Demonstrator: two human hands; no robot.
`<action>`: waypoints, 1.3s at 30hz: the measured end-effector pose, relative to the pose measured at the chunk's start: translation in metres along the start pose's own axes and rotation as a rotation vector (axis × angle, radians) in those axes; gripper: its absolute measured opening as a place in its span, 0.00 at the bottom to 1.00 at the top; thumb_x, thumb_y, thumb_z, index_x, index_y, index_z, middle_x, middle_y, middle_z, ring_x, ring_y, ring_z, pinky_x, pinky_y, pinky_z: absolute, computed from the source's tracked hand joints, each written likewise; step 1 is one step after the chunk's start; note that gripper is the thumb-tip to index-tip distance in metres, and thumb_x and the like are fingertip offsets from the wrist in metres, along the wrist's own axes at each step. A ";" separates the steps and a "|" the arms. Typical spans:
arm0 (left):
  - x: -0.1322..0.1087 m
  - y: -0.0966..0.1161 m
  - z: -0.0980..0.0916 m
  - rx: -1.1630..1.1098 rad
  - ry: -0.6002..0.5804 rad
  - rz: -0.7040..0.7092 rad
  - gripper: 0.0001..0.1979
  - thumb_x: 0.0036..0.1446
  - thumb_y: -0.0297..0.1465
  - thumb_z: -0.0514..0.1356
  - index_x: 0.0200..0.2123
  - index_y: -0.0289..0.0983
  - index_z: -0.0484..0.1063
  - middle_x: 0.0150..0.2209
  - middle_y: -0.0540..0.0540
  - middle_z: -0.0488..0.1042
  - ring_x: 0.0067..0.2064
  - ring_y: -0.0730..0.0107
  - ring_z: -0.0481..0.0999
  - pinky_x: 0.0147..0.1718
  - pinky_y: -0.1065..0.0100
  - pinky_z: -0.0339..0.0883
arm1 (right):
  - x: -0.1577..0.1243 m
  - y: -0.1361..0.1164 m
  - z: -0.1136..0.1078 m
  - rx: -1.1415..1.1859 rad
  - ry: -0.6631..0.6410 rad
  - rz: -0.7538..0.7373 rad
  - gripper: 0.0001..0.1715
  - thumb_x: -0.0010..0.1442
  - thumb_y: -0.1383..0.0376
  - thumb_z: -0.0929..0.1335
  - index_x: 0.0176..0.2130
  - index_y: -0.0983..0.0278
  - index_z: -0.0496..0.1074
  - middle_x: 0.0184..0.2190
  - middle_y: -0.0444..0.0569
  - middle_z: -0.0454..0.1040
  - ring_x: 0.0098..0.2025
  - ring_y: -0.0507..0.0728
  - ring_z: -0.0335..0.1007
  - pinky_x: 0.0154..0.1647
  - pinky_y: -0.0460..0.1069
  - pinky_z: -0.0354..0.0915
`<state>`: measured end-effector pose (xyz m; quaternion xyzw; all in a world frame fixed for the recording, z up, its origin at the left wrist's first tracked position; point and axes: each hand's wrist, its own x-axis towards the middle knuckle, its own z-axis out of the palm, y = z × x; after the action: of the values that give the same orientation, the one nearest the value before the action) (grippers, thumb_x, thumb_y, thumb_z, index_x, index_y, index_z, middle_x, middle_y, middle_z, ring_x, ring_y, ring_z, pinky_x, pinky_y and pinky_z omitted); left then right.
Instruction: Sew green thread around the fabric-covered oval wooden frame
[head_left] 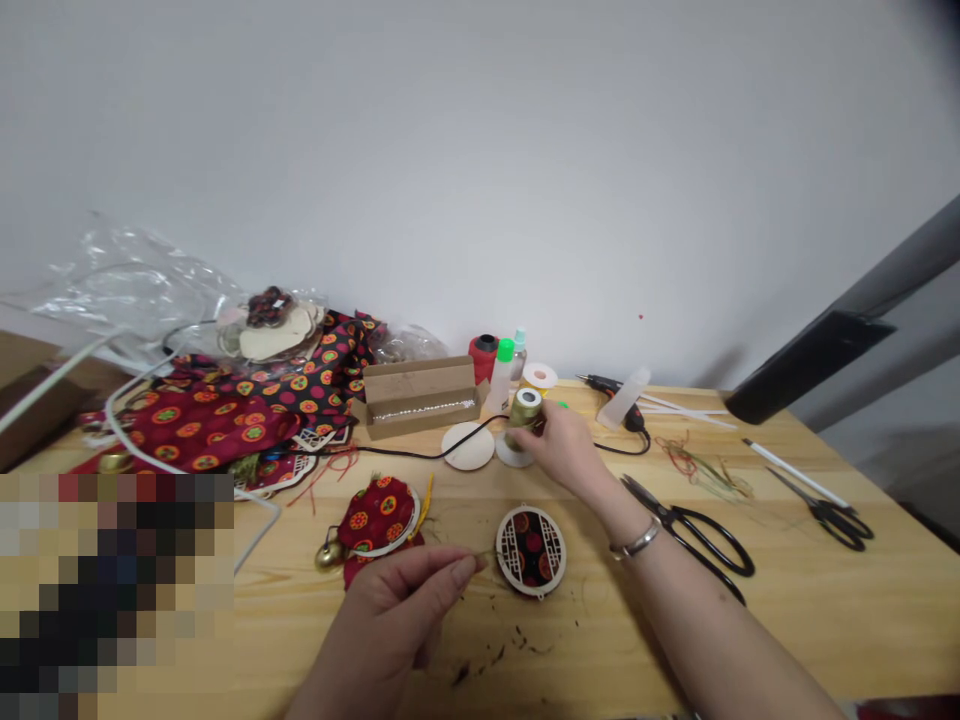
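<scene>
My right hand (566, 450) is closed around an olive-green thread spool (527, 408), standing over a white disc on the table. Low in the middle, my left hand (420, 610) pinches thumb against forefinger; a thin strand-like bit shows at the fingertips, too small to name. Just right of those fingertips lies a round ornament (531, 552) with a pale lattice frame over dark patterned fabric. Behind my left hand is a red patterned fabric pouch (381, 518) with a pale rim, and a brass bell (328, 555) sits at its left side.
Black-handled scissors (694, 530) lie beside my right forearm, and a second pair (832, 515) farther right. A cardboard box (420, 400), a green-capped bottle (502, 375), a red thread cone (484, 358) and a glue gun (611, 388) stand behind. Patterned fabric (217, 410) is heaped left.
</scene>
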<state>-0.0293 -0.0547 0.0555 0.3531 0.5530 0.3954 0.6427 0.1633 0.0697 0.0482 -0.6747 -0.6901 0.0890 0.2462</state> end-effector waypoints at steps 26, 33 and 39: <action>0.009 0.012 0.024 0.128 -0.034 0.048 0.12 0.42 0.39 0.66 0.26 0.36 0.82 0.11 0.57 0.54 0.17 0.79 0.46 0.16 0.72 0.41 | -0.035 0.004 -0.021 0.231 0.100 -0.030 0.08 0.58 0.64 0.66 0.37 0.65 0.72 0.34 0.52 0.76 0.32 0.56 0.70 0.35 0.50 0.63; 0.014 0.020 0.030 0.198 -0.063 0.119 0.11 0.44 0.38 0.66 0.29 0.38 0.83 0.10 0.57 0.56 0.17 0.76 0.51 0.18 0.72 0.47 | -0.077 -0.019 -0.042 0.945 -0.360 -0.182 0.14 0.58 0.65 0.67 0.45 0.64 0.74 0.38 0.49 0.78 0.39 0.53 0.74 0.39 0.48 0.69; 0.019 0.019 0.024 0.242 -0.062 0.130 0.11 0.46 0.37 0.65 0.31 0.38 0.83 0.10 0.56 0.60 0.16 0.78 0.51 0.17 0.73 0.46 | -0.079 -0.015 -0.032 0.837 -0.389 -0.217 0.09 0.53 0.69 0.70 0.36 0.62 0.79 0.26 0.43 0.77 0.28 0.50 0.69 0.28 0.43 0.64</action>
<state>-0.0059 -0.0295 0.0678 0.4752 0.5526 0.3557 0.5851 0.1624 -0.0155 0.0654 -0.4122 -0.6947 0.4579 0.3713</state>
